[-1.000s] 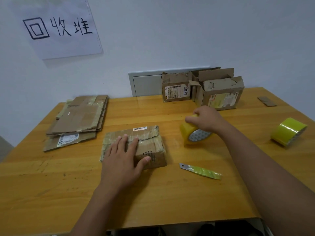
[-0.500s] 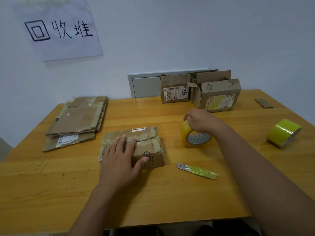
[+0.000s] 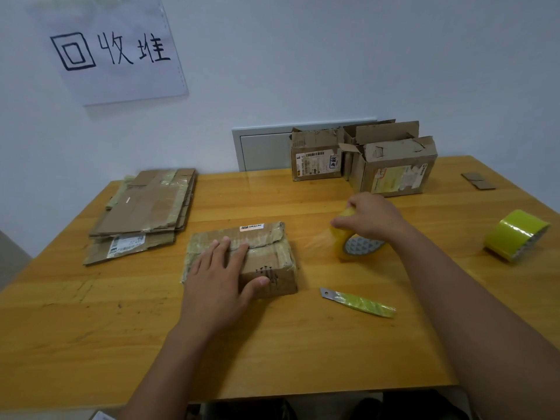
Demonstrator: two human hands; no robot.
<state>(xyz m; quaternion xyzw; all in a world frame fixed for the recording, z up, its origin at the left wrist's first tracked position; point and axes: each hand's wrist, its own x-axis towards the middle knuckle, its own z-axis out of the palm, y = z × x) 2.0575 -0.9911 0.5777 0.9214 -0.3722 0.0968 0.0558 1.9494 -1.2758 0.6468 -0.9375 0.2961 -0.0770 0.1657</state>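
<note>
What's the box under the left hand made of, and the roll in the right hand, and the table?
The box looks like brown cardboard, matte and creased, with glossy old tape strips across its top. The tape roll seems to be shiny yellowish plastic film on a patterned core, maybe card. The table looks like varnished wood: grain and plank seams show.

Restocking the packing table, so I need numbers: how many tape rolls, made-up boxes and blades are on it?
Tape rolls: 2 (held roll in the right hand, spare roll)
Boxes: 3 (taped box under the left hand, smaller open box, larger open box)
Blades: 1 (tape-wrapped blade)
Total: 6
</note>
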